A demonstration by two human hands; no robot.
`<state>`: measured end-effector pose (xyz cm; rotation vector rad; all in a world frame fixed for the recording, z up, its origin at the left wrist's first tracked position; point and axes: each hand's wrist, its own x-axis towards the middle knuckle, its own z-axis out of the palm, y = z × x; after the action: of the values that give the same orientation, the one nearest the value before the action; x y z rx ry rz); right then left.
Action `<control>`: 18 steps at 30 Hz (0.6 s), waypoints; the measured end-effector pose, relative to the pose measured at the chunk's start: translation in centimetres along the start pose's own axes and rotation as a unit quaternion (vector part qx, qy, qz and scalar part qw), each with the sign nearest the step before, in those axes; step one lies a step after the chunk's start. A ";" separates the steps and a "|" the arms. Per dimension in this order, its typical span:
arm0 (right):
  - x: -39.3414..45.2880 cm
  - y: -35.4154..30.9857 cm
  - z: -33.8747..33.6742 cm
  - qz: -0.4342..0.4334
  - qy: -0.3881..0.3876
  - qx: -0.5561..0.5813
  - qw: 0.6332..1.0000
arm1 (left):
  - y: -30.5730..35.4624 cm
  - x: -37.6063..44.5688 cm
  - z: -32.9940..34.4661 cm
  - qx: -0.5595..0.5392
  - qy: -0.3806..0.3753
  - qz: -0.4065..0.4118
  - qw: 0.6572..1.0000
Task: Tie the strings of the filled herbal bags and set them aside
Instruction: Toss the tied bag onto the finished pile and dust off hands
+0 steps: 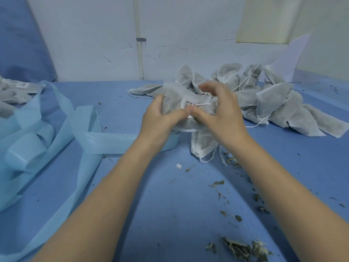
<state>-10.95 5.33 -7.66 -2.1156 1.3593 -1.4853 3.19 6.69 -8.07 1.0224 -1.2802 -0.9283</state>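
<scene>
Both hands meet on one filled bag [175, 103] held just above the table [170, 195], a little right of centre and at mid depth. The left hand [158, 118] cups the bag's left side, fingers wrapped behind it and thumb laid across the front toward the label [188, 104]. The right hand [224, 114] comes in from the right with its fingers curled over the bag's top; its thumb meets the left thumb just below the label, where the string [204, 104] runs off rightward in a short taut line. The right fingers seem to be pinching that string, though their tips are blurred and the grip cannot be read exactly.

The string lies roughly left to right across the bag's neck, so the coming tie turns on the right hand, which sits at the string's free end; the left hand is better placed to steady the bag. The knot looks unfinished.

Behind and to the right, a pile [264, 95] of filled bags with loose strings waits against the far wall. A few bags [13, 95] lie at the far left edge, likely the set-aside spot, well apart from the hands, so the left arm is nearer for that move. Pale blue strips [56, 137] sprawl over the left of the table, and herb crumbs [243, 248] scatter near the right forearm.
</scene>
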 end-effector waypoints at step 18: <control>0.0 0.5 0.7 0.098 0.092 0.183 0.974 | -0.3 -0.2 1.9 -0.061 0.035 -0.045 0.997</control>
<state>-10.66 4.82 -8.24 -1.6071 1.1970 -1.7263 1.25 6.61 -8.42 1.0132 -1.1132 -1.0182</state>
